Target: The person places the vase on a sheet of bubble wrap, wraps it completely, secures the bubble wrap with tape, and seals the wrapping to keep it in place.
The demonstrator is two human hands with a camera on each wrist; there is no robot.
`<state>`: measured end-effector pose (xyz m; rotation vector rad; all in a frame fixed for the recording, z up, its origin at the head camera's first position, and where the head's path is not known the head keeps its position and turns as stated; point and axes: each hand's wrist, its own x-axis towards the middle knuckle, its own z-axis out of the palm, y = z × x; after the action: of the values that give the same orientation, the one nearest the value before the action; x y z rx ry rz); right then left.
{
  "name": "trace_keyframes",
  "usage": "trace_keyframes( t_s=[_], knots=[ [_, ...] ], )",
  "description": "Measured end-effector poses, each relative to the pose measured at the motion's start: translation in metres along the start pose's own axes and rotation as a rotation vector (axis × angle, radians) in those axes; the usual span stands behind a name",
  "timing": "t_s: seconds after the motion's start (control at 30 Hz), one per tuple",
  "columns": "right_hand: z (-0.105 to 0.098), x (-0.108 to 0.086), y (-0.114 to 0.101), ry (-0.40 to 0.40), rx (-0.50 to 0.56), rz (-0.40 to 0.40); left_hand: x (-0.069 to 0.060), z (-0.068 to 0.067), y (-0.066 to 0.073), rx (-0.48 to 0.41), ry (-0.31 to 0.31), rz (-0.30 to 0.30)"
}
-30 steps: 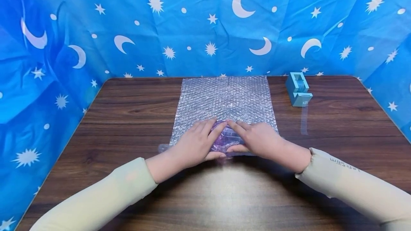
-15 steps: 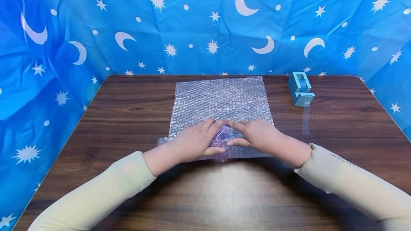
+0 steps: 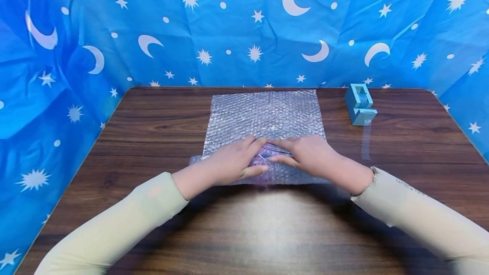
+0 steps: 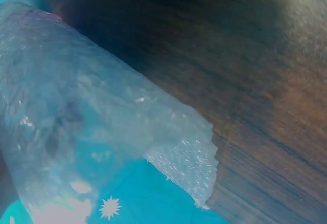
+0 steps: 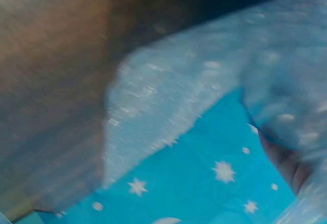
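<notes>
Both hands hold a see-through purple thing (image 3: 263, 155) in bubble wrap at the middle of the table. My left hand (image 3: 232, 161) grips it from the left and my right hand (image 3: 314, 156) from the right, fingers over its far side and thumbs on the near side. Its exact kind is hidden by the plastic and the hands. Beyond them the bubble wrap (image 3: 265, 113) lies flat towards the back edge. In the left wrist view a raised fold of the wrap (image 4: 138, 106) fills much of the picture; the right wrist view shows it blurred.
A light blue tape dispenser (image 3: 360, 104) stands at the back right, a strip of clear tape (image 3: 366, 143) hanging from its front onto the wooden table (image 3: 153, 118). Behind the table hangs a blue cloth (image 3: 244, 24) with white moons and stars.
Both hands have shifted slightly away from me with the bundle, and less of the purple thing shows between them. More bubble wrap shows at its near side. The head view has tilted a little.
</notes>
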<state>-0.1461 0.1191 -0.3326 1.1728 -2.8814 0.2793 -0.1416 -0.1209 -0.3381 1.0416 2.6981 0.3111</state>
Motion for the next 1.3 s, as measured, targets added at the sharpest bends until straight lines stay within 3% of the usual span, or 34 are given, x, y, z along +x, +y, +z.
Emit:
trace_keyframes(
  t_s=[0.17, 0.23, 0.37, 0.5, 0.67, 0.93, 1.3],
  knots=[
    [-0.004, -0.012, -0.011, 0.29, -0.172, -0.147, 0.002, -0.004, -0.003, -0.079, -0.043, -0.05],
    [-0.001, -0.021, -0.019, 0.336, -0.228, -0.2, 0.004, -0.004, -0.005, -0.105, -0.049, -0.063],
    [0.01, -0.035, -0.032, 0.291, -0.268, -0.203, 0.007, -0.006, -0.009, -0.128, -0.063, -0.071],
    [0.017, -0.04, -0.034, 0.196, -0.252, -0.099, 0.01, -0.008, -0.009, -0.141, -0.086, -0.084],
    [0.023, -0.034, -0.027, 0.145, -0.277, -0.01, 0.012, -0.009, -0.01, -0.176, -0.101, -0.095],
    [0.027, -0.014, -0.025, 0.134, -0.368, 0.011, 0.016, -0.013, -0.013, -0.177, -0.102, -0.094],
    [0.033, 0.003, -0.012, 0.224, -0.4, -0.045, 0.025, -0.016, -0.02, -0.189, -0.103, -0.095]
  ],
)
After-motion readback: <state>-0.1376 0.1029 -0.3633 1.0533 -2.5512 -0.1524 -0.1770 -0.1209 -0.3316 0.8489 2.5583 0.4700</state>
